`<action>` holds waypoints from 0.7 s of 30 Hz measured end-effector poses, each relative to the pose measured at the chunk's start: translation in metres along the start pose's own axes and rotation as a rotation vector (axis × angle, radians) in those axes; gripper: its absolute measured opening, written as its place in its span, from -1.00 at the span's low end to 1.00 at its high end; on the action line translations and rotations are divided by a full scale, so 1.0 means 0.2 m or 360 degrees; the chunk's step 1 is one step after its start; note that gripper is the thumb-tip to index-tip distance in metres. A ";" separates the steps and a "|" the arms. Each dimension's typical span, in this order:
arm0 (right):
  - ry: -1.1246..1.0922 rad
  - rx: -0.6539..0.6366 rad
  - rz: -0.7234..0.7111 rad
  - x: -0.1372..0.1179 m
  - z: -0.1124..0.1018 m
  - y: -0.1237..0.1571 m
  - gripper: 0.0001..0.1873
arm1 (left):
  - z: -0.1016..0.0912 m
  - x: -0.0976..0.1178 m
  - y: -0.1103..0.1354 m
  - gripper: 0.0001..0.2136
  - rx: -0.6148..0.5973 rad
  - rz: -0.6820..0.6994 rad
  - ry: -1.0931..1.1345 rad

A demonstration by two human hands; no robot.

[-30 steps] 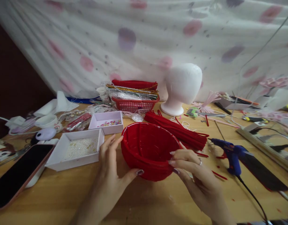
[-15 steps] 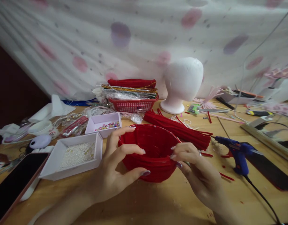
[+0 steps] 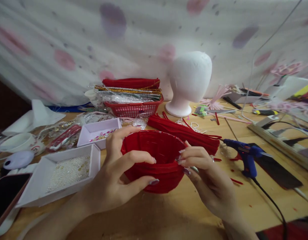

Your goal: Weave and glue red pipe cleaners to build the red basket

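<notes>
A red, bowl-shaped piece (image 3: 154, 178), its wall wrapped in rows of fuzzy strips, sits in front of me with its mouth up. Along its far edge a thin pale rim shows. My left hand (image 3: 126, 166) grips the bowl from the left, with the thumb outside the near wall and a finger bent over the rim. On the right side, my right hand (image 3: 201, 176) pinches the rim between thumb and fingertips. Behind the bowl lies a bundle of red pipe cleaners (image 3: 189, 135).
Left of the bowl are a white box of pearl beads (image 3: 93, 166) and a lilac box of gems (image 3: 83, 136). A blue glue gun (image 3: 249, 160) lies at right. Farther back stand a foam head (image 3: 190, 76) and a red basket (image 3: 133, 109) of craft stems.
The view has turned slightly right, so most things appear farther left. Both hands keep their places on the bowl, and the right fingers have shifted slightly at the rim.
</notes>
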State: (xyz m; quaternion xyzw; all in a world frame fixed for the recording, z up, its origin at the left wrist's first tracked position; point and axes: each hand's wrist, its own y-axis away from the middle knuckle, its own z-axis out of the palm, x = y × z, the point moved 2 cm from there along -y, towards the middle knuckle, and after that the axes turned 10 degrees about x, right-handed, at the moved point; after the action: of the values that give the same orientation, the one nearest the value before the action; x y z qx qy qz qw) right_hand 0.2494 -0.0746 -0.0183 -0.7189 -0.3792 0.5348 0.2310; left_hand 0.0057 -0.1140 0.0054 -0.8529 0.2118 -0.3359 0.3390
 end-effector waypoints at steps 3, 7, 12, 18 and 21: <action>0.0026 -0.0006 -0.0020 0.00 -0.01 0.00 -0.58 | 0.01 0.00 0.00 -0.76 -0.0039 -0.0101 0.0080; 0.0050 0.0001 -0.0018 -0.01 -0.01 0.00 -0.58 | 0.01 0.00 -0.01 -0.78 -0.0049 -0.0150 0.0130; 0.0061 0.0009 0.0012 -0.01 -0.01 -0.01 -0.63 | 0.01 0.00 -0.01 -0.81 -0.0051 -0.0199 0.0207; 0.0116 0.0001 0.0041 -0.01 -0.02 0.00 -0.63 | 0.01 0.02 -0.02 -0.81 -0.0074 -0.0201 0.0226; 0.0180 -0.0049 -0.0007 -0.02 -0.02 -0.01 -0.58 | 0.01 0.02 -0.02 -0.81 -0.0067 -0.0188 0.0218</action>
State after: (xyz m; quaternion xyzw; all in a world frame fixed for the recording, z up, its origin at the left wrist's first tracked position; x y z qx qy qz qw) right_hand 0.2526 -0.0760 -0.0143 -0.7506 -0.3753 0.4869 0.2423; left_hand 0.0108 -0.1120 0.0093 -0.8459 0.1909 -0.4083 0.2852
